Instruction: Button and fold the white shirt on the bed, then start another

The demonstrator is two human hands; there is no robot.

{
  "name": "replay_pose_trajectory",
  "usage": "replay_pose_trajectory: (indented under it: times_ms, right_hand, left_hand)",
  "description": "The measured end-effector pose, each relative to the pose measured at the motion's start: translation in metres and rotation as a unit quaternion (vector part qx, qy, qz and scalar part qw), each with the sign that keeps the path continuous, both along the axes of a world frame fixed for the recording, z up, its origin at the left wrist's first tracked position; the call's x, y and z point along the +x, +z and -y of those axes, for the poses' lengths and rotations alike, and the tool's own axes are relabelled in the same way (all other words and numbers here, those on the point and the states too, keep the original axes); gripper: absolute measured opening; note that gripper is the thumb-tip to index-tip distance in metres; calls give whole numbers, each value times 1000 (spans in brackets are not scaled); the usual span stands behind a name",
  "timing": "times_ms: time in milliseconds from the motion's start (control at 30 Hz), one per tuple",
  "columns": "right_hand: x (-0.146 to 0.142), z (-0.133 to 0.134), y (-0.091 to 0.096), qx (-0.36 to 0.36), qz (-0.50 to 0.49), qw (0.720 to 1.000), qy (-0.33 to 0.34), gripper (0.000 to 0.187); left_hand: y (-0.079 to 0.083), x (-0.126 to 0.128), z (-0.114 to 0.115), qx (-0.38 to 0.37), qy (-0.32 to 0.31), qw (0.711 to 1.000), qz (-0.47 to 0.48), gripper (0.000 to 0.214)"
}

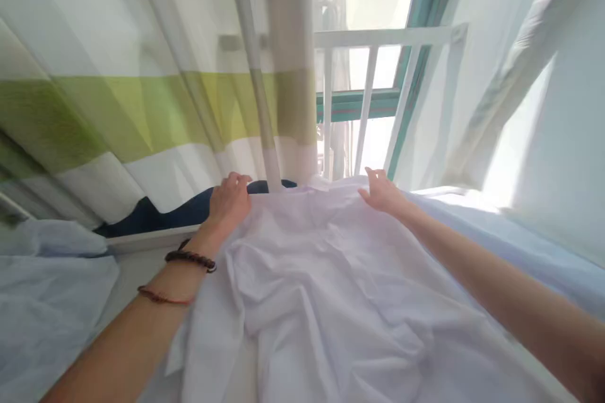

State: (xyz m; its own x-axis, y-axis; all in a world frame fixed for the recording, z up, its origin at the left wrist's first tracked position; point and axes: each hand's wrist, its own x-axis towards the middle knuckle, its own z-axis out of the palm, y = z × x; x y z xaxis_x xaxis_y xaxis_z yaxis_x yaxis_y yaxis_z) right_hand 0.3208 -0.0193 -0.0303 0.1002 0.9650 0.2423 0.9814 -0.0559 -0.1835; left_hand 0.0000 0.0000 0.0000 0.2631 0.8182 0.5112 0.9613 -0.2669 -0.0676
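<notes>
A wrinkled white cloth (321, 277), possibly a garment, spreads out in front of me over a pale surface. My left hand (230, 203) has its fingers curled over the cloth's far left corner and grips it. At the far right corner, my right hand (382, 191) holds the edge between thumb and fingers. The far edge runs fairly straight between both hands, while the middle and near part lie in loose folds. A dark braided bracelet and a thin reddish one circle my left wrist. The cloth hides part of my fingertips.
A white, green and navy curtain (155, 107) hangs behind a white upright post (255, 75). White railing bars (366, 101) stand before a bright green-framed window. Pale bluish fabric (51, 302) lies at left; more bedding (510, 239) lies at right beside the wall.
</notes>
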Motion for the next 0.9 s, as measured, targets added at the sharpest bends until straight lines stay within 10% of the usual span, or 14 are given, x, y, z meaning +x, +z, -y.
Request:
replay_pose_trajectory:
  times_ms: [200,400,633,900]
  right_hand:
    - [-36,85,-47,39,11,986,164,56]
    - [-52,143,-82,-69,-47,978,191,66]
    - [-48,164,-60,-57,-31,980,190,65]
    - [-46,196,-48,-98,-58,980,164,19]
  left_hand:
    - [-48,51,51,-74,-152,985,-46,27]
    - [-102,54,67,-223,-190,955,-39,56]
    - [-75,28,75,-349,-217,908,-80,74]
    - [-66,64,95,-243,-223,944,10,29]
